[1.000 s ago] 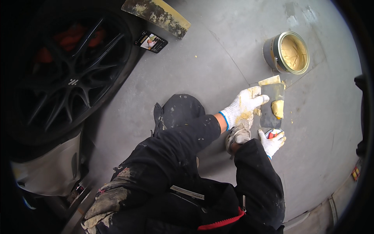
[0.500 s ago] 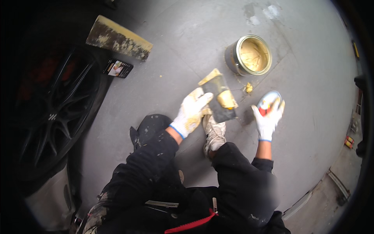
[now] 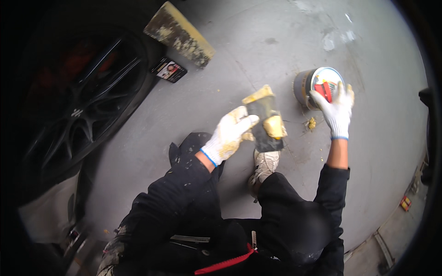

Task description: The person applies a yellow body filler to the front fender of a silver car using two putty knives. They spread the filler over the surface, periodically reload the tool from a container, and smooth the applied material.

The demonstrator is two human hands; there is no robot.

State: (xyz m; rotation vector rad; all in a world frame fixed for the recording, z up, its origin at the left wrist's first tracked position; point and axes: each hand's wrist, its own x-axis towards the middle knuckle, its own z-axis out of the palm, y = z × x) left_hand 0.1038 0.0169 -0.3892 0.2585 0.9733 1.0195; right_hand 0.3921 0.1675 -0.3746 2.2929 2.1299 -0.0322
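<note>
My left hand (image 3: 228, 133), in a stained white knit glove, grips a dark flat spreading board (image 3: 261, 109) by its left edge. A lump of yellow filler paste (image 3: 273, 126) sits on the board, and more is smeared along its far end. At the right, my gloved right hand (image 3: 339, 110) holds a round lid (image 3: 329, 74) with a red and white label, thumb and fingers spread across it. The lid lies over the mouth of a metal can (image 3: 302, 87) and hides the paste inside. Whether it is seated on the rim I cannot tell.
A dab of paste (image 3: 312, 123) lies on the grey floor just nearer than the can. To the left stands a black car wheel (image 3: 78, 112). Beside its tyre are a phone (image 3: 169, 70) and a paste-crusted panel (image 3: 179, 34). My shoe (image 3: 266, 165) is below the board.
My right hand has carried the lid forward from the floor onto the open can. The left hand still holds the board, and the view has shifted.
</note>
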